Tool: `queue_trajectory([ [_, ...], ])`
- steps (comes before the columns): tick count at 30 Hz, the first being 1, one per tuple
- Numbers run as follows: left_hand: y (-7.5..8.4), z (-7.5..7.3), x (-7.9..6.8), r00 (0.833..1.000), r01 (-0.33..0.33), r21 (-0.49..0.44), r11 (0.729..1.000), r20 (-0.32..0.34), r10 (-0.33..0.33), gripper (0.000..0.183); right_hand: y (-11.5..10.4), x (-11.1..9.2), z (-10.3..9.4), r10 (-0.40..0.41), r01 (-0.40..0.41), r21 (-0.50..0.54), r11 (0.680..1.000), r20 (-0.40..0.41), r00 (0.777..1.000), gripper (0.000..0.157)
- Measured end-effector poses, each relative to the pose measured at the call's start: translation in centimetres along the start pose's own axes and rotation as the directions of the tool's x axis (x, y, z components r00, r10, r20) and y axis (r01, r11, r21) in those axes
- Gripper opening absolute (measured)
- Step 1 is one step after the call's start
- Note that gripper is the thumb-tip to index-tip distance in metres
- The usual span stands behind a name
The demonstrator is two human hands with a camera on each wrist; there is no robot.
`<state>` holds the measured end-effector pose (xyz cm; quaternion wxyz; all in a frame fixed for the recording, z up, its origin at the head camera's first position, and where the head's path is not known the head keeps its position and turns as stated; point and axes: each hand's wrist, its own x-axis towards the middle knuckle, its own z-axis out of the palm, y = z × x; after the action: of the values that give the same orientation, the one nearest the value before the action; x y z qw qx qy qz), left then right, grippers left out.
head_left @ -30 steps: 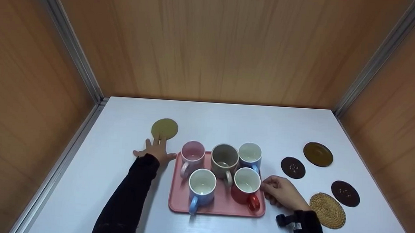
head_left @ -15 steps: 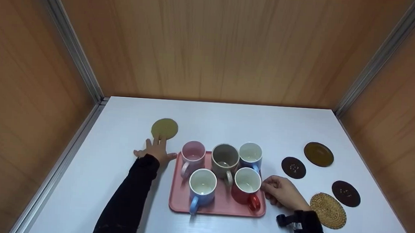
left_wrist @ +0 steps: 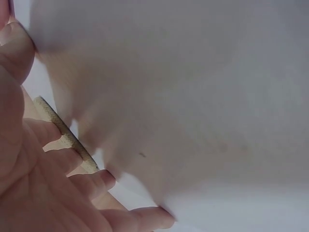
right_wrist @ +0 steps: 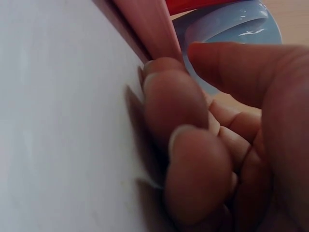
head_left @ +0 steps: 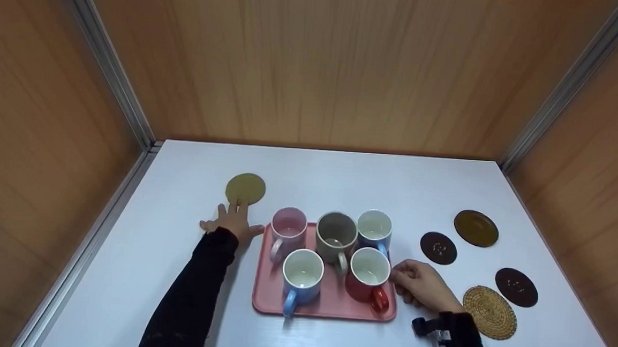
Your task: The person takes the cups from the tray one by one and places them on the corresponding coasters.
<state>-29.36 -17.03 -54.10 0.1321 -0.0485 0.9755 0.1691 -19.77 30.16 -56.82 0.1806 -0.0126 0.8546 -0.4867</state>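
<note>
A pink tray (head_left: pixel 327 310) carries several mugs. At its back stand a pink mug (head_left: pixel 288 231), a grey-green mug (head_left: pixel 331 250) and a blue mug (head_left: pixel 374 228). A light blue mug (head_left: pixel 302 278) and a red mug (head_left: pixel 364 284) stand in front. My left hand (head_left: pixel 234 223) lies spread beside the tray's left edge, fingertips at the near edge of an olive coaster (head_left: pixel 246 187). In the left wrist view that coaster (left_wrist: pixel 72 140) shows behind the fingers. At the tray's right rim (right_wrist: pixel 161 34), my right hand (head_left: pixel 424 286) has curled fingers outside and the thumb over the edge.
To the right lie two dark brown coasters (head_left: pixel 438 248) (head_left: pixel 516 287), a brown round coaster (head_left: pixel 476 227) and a woven straw coaster (head_left: pixel 490 312), the last beside the right wrist. Wooden panels (head_left: pixel 315 66) enclose the white table (head_left: pixel 341 170) at the back and sides.
Hands, mugs, tray and coasters keep their places. Only the head view has shifted slightly, so the table sits a little higher in it.
</note>
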Motion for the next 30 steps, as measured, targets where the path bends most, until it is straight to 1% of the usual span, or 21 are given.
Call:
queue_trajectory([
  [6, -0.2, 0.6, 0.4, 1.0, 0.007, 0.004, 1.0, 0.006, -0.007, 0.107, 0.2, -0.1, 0.1, -0.003, 0.003, 0.006, 1.0, 0.005, 1.0, 0.042],
  [14, -0.3, 1.0, 0.9, 1.0, 0.02, -0.011, 1.0, -0.014, -0.02, 0.106, 0.3, -0.1, 0.1, -0.008, 0.008, 0.008, 1.0, 0.002, 1.0, 0.042],
  [20, -0.5, 1.2, 1.1, 1.0, 0.027, -0.003, 1.0, -0.005, -0.027, 0.111, 0.3, -0.1, 0.1, -0.003, 0.003, 0.0, 1.0, 0.003, 1.0, 0.041],
  [25, -0.8, 1.1, 1.4, 0.999, 0.027, -0.005, 1.0, -0.018, -0.028, 0.117, 0.1, 0.1, 0.1, -0.007, 0.007, 0.004, 1.0, 0.006, 1.0, 0.041],
  [28, -1.1, 1.1, 1.2, 0.999, 0.014, -0.008, 1.0, -0.038, -0.015, 0.121, 0.1, 0.3, 0.3, -0.008, 0.007, 0.01, 1.0, 0.004, 1.0, 0.041],
  [30, -1.3, 0.9, 0.7, 0.999, 0.008, -0.02, 1.0, -0.044, -0.009, 0.122, 0.2, 0.4, 0.5, -0.006, 0.006, 0.016, 1.0, 0.006, 1.0, 0.042],
])
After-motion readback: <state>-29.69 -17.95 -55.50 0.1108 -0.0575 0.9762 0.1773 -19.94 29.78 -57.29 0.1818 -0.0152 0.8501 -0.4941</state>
